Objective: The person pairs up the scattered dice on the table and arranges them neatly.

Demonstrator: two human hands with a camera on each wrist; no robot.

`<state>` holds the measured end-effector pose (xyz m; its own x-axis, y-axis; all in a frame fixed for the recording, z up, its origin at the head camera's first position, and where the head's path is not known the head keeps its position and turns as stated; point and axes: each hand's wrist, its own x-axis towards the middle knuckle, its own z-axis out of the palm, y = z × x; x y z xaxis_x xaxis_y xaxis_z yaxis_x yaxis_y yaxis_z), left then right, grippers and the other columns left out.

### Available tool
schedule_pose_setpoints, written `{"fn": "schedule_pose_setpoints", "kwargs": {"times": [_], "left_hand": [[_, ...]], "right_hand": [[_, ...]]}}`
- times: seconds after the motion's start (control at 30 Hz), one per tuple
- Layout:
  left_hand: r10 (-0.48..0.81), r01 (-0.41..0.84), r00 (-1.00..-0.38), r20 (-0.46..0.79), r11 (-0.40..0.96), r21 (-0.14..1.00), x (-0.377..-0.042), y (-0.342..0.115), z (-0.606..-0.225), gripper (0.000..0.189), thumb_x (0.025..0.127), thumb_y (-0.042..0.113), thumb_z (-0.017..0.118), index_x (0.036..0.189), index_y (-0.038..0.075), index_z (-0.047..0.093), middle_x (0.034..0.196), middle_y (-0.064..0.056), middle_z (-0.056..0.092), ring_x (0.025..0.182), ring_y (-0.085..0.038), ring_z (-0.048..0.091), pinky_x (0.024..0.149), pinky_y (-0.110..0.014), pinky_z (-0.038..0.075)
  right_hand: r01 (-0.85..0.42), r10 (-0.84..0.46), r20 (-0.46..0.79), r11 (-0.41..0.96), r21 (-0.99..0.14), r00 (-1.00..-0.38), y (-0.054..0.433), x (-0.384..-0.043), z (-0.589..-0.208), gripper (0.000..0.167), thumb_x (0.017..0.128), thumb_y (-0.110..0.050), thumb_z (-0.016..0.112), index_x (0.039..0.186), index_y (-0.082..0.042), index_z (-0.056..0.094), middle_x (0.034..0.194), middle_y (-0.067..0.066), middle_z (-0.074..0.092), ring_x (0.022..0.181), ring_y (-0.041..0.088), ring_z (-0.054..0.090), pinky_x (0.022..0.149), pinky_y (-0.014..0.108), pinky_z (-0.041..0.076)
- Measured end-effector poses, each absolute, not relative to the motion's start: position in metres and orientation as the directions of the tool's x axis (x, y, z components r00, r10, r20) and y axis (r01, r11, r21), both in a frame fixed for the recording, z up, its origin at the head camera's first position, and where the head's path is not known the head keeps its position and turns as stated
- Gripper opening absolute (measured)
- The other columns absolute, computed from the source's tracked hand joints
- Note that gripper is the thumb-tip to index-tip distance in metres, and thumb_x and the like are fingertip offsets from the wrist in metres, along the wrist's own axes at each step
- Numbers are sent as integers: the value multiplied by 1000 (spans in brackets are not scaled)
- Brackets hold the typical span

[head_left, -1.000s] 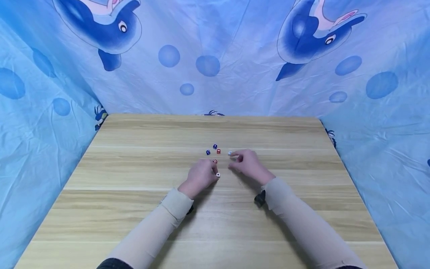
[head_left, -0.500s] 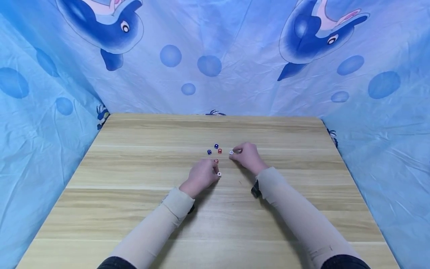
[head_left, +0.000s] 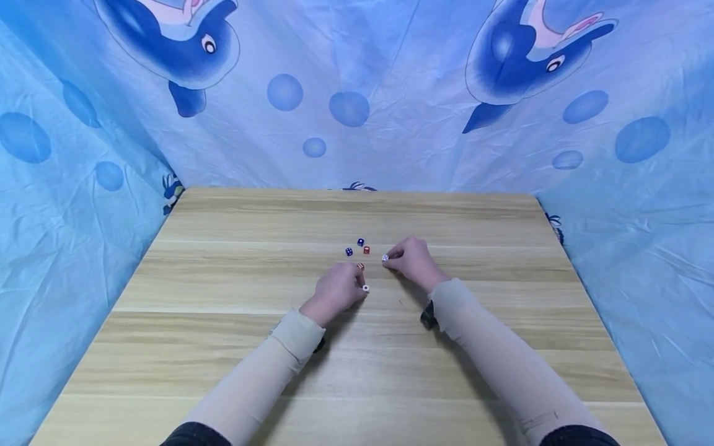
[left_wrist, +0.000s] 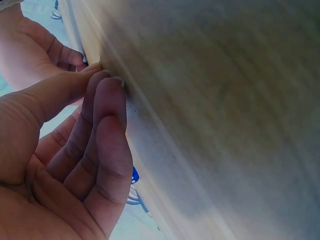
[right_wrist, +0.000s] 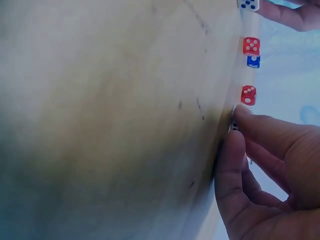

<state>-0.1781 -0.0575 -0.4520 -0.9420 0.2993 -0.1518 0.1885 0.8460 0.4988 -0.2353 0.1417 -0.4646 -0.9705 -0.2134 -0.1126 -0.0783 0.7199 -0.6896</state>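
My left hand (head_left: 337, 288) pinches a white die (head_left: 365, 288) between thumb and fingers, low over the table; that die also shows at the top of the right wrist view. Farther back and to the right, my right hand (head_left: 414, 261) pinches a second white die (head_left: 385, 257), mostly covered by the fingertips in the right wrist view. Close to the left knuckles lies a red die (head_left: 360, 267). Behind it are another red die (head_left: 366, 250) and two blue dice, one at the left (head_left: 349, 251) and one farther back (head_left: 361, 242).
A wood-grain table (head_left: 223, 347) carries all the dice. Blue cloth (head_left: 357, 148) printed with dolphins and bubbles hangs behind the far edge and along both sides. A black strap mount (head_left: 428, 316) sits at the right wrist.
My right thumb and fingers have closed on the farther white die and drawn it slightly nearer. The left hand still holds its white die in nearly the same spot.
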Motion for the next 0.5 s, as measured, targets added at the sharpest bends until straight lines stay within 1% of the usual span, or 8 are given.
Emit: {"fn": "schedule_pose_setpoints", "kwargs": {"times": [0.13, 0.2, 0.27, 0.37, 0.5], "left_hand": [[301, 193, -943, -142, 843, 502, -178, -57, -452, 15, 81, 17, 85, 76, 19, 72, 126, -5, 69, 92, -22, 64, 67, -35, 51], [303, 197, -943, -137, 841, 503, -178, -57, -453, 15, 80, 17, 85, 76, 19, 71, 127, -5, 68, 88, -21, 63, 66, -35, 51], [304, 198, -943, -136, 840, 504, -178, -57, -453, 15, 80, 17, 85, 76, 19, 71, 132, -5, 66, 90, -21, 64, 66, -35, 51], [304, 197, -942, -141, 842, 502, -177, -57, -454, 15, 80, 17, 85, 76, 19, 71, 135, -4, 64, 95, -23, 65, 67, -35, 51], [295, 186, -944, -146, 844, 504, -177, -58, -454, 15, 79, 16, 86, 77, 19, 71, 136, -4, 63, 98, -24, 65, 68, -36, 51]], "right_hand": [[-78, -245, -146, 717, -693, -959, 145, -229, -463, 12, 86, -19, 84, 96, -13, 82, 91, -2, 74, 89, 16, 65, 83, 37, 52], [-92, -266, -151, 721, -687, -952, 147, -224, -463, 13, 87, -19, 83, 98, -14, 82, 93, -3, 75, 92, 16, 66, 86, 38, 52], [-113, -290, -149, 721, -684, -945, 148, -219, -463, 12, 87, -19, 83, 98, -14, 82, 94, -4, 75, 94, 15, 67, 88, 38, 52], [-148, -327, -141, 717, -681, -934, 147, -210, -463, 12, 87, -19, 83, 99, -14, 82, 94, -5, 75, 94, 14, 68, 89, 38, 53], [-175, -356, -133, 709, -683, -925, 142, -199, -464, 12, 86, -17, 84, 97, -15, 81, 90, -7, 74, 88, 11, 67, 85, 35, 53]]}}
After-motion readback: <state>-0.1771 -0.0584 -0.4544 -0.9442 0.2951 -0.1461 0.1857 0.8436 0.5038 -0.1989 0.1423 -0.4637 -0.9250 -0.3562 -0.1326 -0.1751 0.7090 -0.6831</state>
